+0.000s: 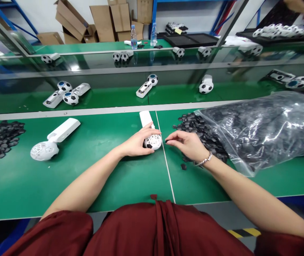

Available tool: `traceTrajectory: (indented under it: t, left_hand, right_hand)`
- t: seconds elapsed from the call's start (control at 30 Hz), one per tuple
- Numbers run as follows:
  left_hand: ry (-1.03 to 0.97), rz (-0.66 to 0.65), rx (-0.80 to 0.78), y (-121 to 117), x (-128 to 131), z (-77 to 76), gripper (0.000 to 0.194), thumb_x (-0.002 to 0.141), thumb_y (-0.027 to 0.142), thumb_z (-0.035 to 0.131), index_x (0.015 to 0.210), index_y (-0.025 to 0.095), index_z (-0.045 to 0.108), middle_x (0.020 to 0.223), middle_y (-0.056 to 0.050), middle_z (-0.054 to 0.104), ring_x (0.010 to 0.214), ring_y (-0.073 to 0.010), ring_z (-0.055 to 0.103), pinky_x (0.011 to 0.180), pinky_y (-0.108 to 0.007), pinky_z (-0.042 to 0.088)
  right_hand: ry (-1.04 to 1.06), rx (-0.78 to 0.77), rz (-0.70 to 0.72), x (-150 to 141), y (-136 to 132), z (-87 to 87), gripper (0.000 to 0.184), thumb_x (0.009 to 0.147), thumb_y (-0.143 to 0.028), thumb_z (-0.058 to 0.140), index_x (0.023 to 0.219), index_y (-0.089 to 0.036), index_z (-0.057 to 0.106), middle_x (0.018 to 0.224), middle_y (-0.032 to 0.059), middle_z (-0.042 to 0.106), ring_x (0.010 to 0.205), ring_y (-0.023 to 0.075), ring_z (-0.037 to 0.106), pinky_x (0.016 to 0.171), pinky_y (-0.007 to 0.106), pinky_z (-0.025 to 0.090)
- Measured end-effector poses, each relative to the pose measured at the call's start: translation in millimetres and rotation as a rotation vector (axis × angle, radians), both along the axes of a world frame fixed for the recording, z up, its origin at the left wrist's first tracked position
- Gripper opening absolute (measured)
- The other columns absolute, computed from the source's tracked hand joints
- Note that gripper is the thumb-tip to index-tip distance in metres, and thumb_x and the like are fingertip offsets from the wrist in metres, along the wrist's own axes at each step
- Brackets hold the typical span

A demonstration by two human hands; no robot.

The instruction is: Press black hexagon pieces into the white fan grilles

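My left hand [138,141] is closed round the football-shaped head of a white plastic device [153,142], whose flat white body points away from me on the green table. The head has a web of open cells, with a few black patches at its lower side. Just to the right, my right hand [188,143] pinches a small black plastic patch [167,140] between thumb and fingertips, apart from the device. Behind this hand lies a heap of loose black patches [194,124], and one stray patch [183,166] rests nearer me.
A clear plastic bag [274,124] full of black patches lies at the right. On the left are another white device [64,130] and a second patch heap [1,138]. Beyond a pale rail [109,110], several football-headed devices sit on a green belt [109,94].
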State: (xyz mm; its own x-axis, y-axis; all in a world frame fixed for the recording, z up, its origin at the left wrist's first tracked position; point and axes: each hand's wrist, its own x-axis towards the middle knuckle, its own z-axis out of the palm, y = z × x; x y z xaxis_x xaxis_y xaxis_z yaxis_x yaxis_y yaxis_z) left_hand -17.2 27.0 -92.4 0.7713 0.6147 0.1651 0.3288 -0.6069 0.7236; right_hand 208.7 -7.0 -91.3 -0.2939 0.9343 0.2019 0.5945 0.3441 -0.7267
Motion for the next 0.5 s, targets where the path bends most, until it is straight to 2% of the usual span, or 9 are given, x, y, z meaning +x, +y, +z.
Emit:
traceTrajectory:
  t: [0.07,0.13,0.27,0.37,0.5]
  left_hand:
    - [0.003,-0.015,-0.006,1,-1,1.0,0.060,0.067,0.017,0.063,0.124,0.021,0.042,0.135,-0.006,0.041,0.136,-0.0258,0.008,0.110,-0.046,0.016]
    - [0.009,-0.013,-0.009,0,0,2.6,0.060,0.065,0.015,0.062,0.122,0.019,0.044,0.134,-0.007,0.042,0.136,-0.0260,0.008,0.110,-0.046,0.017]
    - [-0.010,0.079,-0.020,-6,7,1.5,0.053,0.066,0.023,0.067,0.115,0.017,0.048,0.126,-0.009,0.048,0.135,-0.0283,0.012,0.109,-0.046,0.020]
    - [-0.059,0.143,-0.002,-9,13,-4.6,0.050,0.066,0.033,0.070,0.110,0.018,0.050,0.121,-0.008,0.053,0.135,-0.0292,0.013,0.108,-0.047,0.020]
    - [-0.088,0.153,0.024,-9,15,-10.8,0.050,0.065,0.035,0.071,0.108,0.019,0.050,0.119,-0.008,0.054,0.135,-0.0293,0.014,0.108,-0.049,0.020]
  right_hand:
    - [0.071,0.003,0.070,-6,-4,1.6,0.007,0.075,-0.025,0.062,0.076,-0.018,0.064,0.074,0.0005,0.067,0.067,0.0134,0.061,0.064,0.025,0.050]
    - [0.046,0.073,0.177,-10,-3,4.5,0.006,0.076,-0.024,0.063,0.075,-0.019,0.065,0.077,0.0013,0.067,0.071,0.0136,0.061,0.069,0.026,0.049]
    - [0.018,0.192,0.344,-14,3,9.6,0.011,0.081,-0.020,0.057,0.083,-0.020,0.068,0.083,0.0033,0.066,0.079,0.0130,0.060,0.074,0.026,0.048]
    - [0.053,0.179,0.379,-16,7,7.4,0.013,0.082,-0.021,0.056,0.084,-0.022,0.068,0.081,0.0029,0.065,0.078,0.0123,0.059,0.072,0.027,0.048]
    - [0.150,0.065,0.352,-18,9,-2.3,0.010,0.079,-0.025,0.060,0.080,-0.023,0.069,0.079,0.0020,0.061,0.077,0.0126,0.058,0.073,0.028,0.048]
